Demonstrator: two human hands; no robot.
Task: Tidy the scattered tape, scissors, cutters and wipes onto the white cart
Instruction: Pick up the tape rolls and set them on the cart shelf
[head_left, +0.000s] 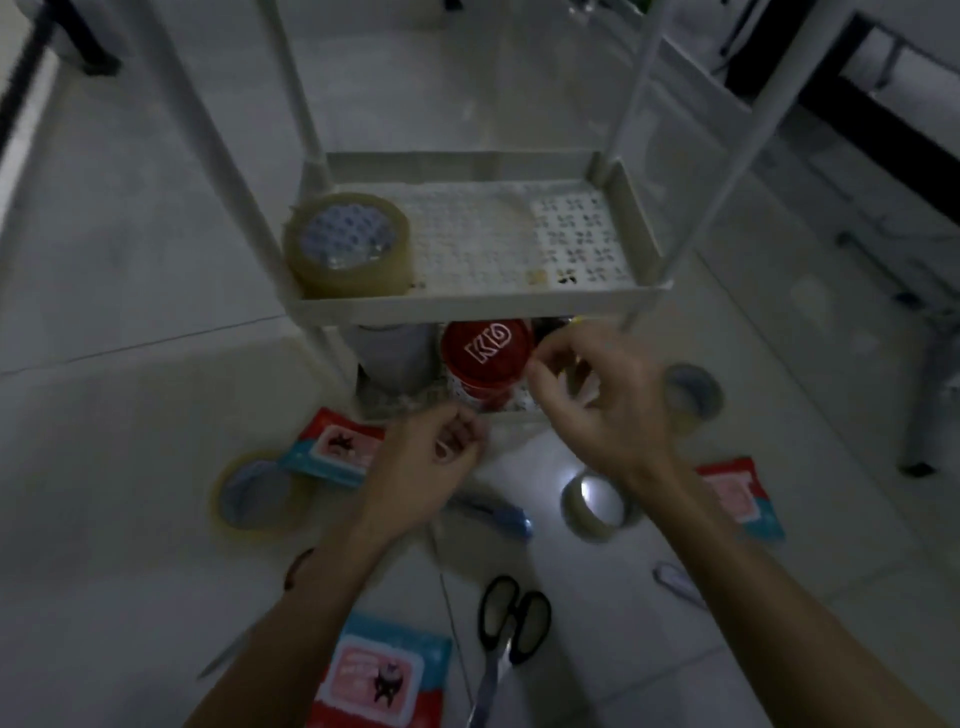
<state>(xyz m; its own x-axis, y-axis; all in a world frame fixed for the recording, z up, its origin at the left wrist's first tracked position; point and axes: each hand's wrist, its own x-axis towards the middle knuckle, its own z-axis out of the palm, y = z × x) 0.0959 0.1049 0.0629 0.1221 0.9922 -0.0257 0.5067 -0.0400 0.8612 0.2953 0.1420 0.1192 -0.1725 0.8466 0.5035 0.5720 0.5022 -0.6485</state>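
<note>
The white cart (467, 306) stands ahead, with one clear tape roll (347, 244) on its mesh shelf. My left hand (426, 467) hovers low in front of the cart, its fingers curled in with nothing visible in them. My right hand (597, 400) is at the lower shelf beside a red canister (485, 353), fingers loosely apart and holding nothing that I can make out. On the floor lie tape rolls (257, 493) (597, 512) (693, 395), wipes packs (332, 449) (740, 496) (382, 675), a blue cutter (501, 512) and black scissors (511, 618).
A grey cylinder (389, 353) stands on the lower shelf, left of the red canister. A pale tool (675, 579) lies by my right forearm and a thin blade-like thing (223, 660) by my left. Dark furniture legs (919, 405) stand at the right. The floor is pale tile.
</note>
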